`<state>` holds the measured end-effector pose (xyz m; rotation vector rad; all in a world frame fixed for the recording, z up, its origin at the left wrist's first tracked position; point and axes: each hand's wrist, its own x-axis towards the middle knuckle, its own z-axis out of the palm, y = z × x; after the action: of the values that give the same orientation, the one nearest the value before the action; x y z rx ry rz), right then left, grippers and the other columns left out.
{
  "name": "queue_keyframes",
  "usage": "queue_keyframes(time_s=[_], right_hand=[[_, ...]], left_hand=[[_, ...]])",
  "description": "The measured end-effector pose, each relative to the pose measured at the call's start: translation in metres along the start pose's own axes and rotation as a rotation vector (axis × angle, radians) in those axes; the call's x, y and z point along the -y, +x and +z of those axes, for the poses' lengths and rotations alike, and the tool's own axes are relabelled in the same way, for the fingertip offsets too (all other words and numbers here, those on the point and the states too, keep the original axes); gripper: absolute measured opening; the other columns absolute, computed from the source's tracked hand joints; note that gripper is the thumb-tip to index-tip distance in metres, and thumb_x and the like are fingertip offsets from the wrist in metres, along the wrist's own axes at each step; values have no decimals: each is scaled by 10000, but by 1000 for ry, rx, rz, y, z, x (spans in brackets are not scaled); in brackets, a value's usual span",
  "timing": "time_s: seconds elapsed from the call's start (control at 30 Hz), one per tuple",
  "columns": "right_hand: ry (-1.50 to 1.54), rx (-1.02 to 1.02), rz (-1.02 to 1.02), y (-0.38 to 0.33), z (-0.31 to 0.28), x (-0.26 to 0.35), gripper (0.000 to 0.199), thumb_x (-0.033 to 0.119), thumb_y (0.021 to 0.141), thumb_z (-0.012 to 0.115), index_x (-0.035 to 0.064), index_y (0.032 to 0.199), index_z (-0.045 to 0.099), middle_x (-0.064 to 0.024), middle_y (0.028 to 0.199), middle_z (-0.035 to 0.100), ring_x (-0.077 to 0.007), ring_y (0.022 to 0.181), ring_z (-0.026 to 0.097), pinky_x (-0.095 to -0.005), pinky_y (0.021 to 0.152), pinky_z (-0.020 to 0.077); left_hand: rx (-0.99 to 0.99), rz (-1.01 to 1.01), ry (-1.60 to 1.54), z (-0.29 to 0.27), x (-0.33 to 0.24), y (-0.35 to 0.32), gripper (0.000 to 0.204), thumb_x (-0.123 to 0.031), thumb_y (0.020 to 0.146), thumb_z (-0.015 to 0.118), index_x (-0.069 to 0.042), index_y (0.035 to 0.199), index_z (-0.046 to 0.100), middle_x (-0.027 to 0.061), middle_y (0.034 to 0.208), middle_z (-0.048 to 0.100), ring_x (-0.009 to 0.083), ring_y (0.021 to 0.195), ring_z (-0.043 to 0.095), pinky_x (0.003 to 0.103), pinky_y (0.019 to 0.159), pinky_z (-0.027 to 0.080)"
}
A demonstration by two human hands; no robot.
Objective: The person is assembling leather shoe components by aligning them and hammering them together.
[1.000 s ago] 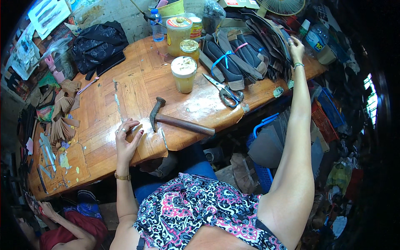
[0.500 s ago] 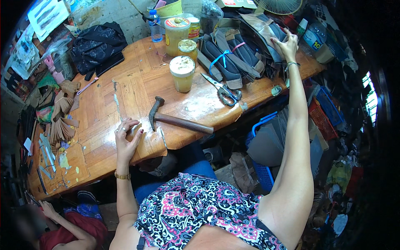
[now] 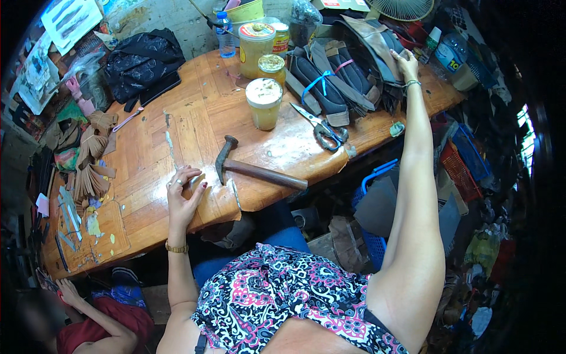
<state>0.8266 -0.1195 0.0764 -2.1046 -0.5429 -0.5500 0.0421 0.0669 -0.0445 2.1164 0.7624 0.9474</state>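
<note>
My left hand [image 3: 185, 192] rests on the wooden table [image 3: 141, 194], its thumb apart from the bent fingers and nothing held. Just to its right lies a claw hammer [image 3: 259, 172] with a dark wooden handle. At the far right my right arm is stretched out, and my right hand [image 3: 405, 65] grips the edge of a stack of dark, flat cut pieces [image 3: 377, 44] that look like leather or fabric. Its fingertips are partly hidden against the stack. Left of that stack lie dark padded pieces [image 3: 315, 81] in bundles, one tied with a blue strip.
Scissors [image 3: 323, 131] lie near the front edge beside several tubs and jars, one a yellowish tub [image 3: 264, 105]. A black bag [image 3: 144, 65] and tan strips [image 3: 91, 156] are on the left. A blue basket [image 3: 372, 236] stands below. Another person [image 3: 100, 318] sits at lower left.
My right hand has shifted slightly down and its fingers have drawn in on the stack's edge. The whole view has moved a little; my left hand stays in its place on the table.
</note>
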Motion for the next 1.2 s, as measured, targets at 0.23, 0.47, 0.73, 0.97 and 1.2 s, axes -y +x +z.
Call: queue_keyframes(time_s=[0.23, 0.47, 0.73, 0.97, 1.2], right_hand=[[-165, -33, 12, -25, 18, 30, 997, 698, 702, 789, 235, 1529, 479, -225, 1552, 444, -460, 1442, 379, -671, 1158, 247], [-262, -104, -126, -30, 11, 43, 955, 691, 734, 770, 231, 1522, 490, -232, 1471, 504, -432, 1401, 435, -687, 1129, 259], [346, -267, -534, -81, -18, 71, 310, 190, 856, 792, 171, 1162, 756, -80, 853, 759, -227, 754, 721, -367, 673, 538], [425, 144, -566, -323, -86, 152, 376, 23, 972, 587, 77, 1339, 647, -156, 1249, 709, -227, 1004, 719, -334, 904, 552], [698, 373, 69, -484, -170, 131, 391, 29, 915, 746, 52, 1300, 682, 29, 795, 669, -30, 709, 572, -215, 694, 482]], left_hand=[[-12, 26, 44, -2, 6, -3, 250, -119, 829, 803, -37, 1053, 730, 128, 1120, 726, 332, 1213, 619, 435, 1070, 446], [28, 22, 53, -4, 6, -5, 233, -64, 861, 771, -17, 1082, 714, 114, 1175, 701, 288, 1278, 586, 399, 1082, 455], [49, 19, 24, -3, 2, -5, 228, -55, 871, 764, -7, 1088, 713, 115, 1180, 691, 276, 1277, 584, 380, 1079, 455], [36, 10, -30, 3, 14, -8, 228, -22, 887, 746, -4, 1112, 715, 120, 1187, 692, 288, 1264, 595, 384, 1061, 463], [235, 190, -210, 58, -80, -27, 227, -11, 911, 720, 4, 1136, 696, 143, 1182, 709, 277, 1159, 654, 390, 1044, 477]])
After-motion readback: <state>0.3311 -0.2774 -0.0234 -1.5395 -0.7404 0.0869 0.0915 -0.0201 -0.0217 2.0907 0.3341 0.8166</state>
